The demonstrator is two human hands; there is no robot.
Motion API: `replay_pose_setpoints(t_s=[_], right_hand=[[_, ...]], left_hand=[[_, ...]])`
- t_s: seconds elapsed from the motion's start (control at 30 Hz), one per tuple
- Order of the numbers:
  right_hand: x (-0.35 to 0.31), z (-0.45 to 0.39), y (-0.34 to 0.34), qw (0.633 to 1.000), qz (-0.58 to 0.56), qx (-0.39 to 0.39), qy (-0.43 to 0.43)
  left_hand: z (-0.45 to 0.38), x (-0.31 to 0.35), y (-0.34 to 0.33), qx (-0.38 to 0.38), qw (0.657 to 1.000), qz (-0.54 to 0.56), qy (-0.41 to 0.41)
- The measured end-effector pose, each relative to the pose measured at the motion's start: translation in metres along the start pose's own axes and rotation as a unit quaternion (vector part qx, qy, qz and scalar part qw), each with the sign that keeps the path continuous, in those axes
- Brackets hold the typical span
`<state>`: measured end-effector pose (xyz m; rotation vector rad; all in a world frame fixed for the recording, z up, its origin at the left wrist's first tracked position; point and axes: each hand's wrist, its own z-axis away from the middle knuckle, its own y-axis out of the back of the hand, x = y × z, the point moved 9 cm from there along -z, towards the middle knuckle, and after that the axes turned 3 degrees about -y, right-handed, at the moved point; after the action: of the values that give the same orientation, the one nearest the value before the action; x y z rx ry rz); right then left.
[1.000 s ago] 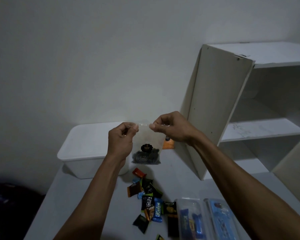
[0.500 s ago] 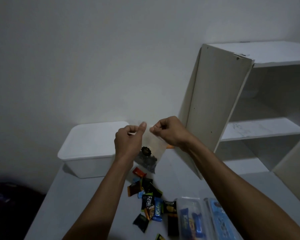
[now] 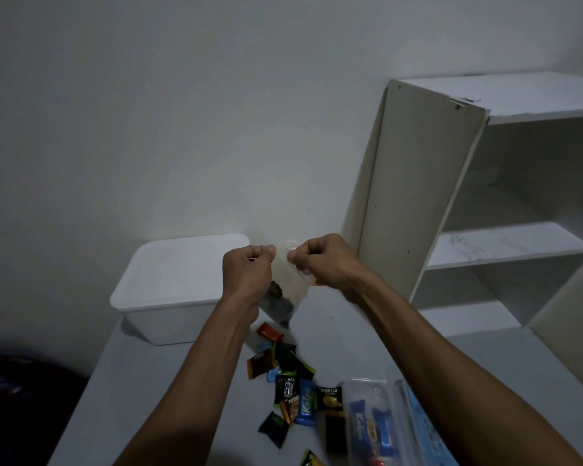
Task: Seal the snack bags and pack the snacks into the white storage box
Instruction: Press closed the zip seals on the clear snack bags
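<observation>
Snack bag [image 3: 292, 280] hangs above the table [image 3: 334, 317], pinched at its top by left hand [image 3: 246, 274] and right hand [image 3: 323, 264].

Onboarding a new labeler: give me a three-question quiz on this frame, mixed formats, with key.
1. True or false: the white storage box has its lid on.
2. Multiple choice: what does the left hand hold? A) a loose candy B) the top edge of the clear snack bag C) the box lid
3. Fill in: the loose wrapped snacks lie on the ____.

Key:
1. True.
2. B; the right hand pinches the same top edge.
3. Table.
</observation>
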<state>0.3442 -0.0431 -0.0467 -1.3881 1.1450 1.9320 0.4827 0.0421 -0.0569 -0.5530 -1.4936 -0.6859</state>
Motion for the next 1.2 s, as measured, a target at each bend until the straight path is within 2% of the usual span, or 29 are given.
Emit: replay_pose_setpoints(t_s=[0.1,0.27,0.53,0.77,0.93,1.0,1.07,1.2], right_hand=[[0.001,0.003,-0.003,0.999,0.024,-0.024,0.018],[0.007,-0.002,-0.007,0.998,0.033,0.027,0.040],[0.023,0.002,-0.015,1.000,-0.012,-0.009,-0.015],[0.022,0.005,-0.014,0.999,-0.006,0.028,0.027],[0.024,0.022,-0.013,0.997,-0.028,0.043,0.054],[0.028,0.030,-0.019,0.996,0.027,0.041,0.078],[0.030,0.033,-0.022,0.987,0.070,0.083,0.114],[0.033,0.032,-0.013,0.972,0.041,0.186,0.136]], left_hand=[[0.000,0.000,0.002,-0.003,1.000,-0.004,0.003],[0.005,-0.002,-0.004,-0.028,0.999,-0.035,0.012],[0.009,-0.013,-0.003,-0.036,0.999,-0.014,0.037],[0.010,-0.014,-0.008,-0.068,0.996,-0.055,0.035],[0.011,-0.021,-0.003,-0.032,0.998,-0.017,0.053],[0.012,-0.024,0.000,-0.013,0.998,0.002,0.068],[0.012,-0.027,0.002,-0.003,0.997,0.017,0.079],[0.014,-0.032,0.001,-0.001,0.995,0.052,0.090]])
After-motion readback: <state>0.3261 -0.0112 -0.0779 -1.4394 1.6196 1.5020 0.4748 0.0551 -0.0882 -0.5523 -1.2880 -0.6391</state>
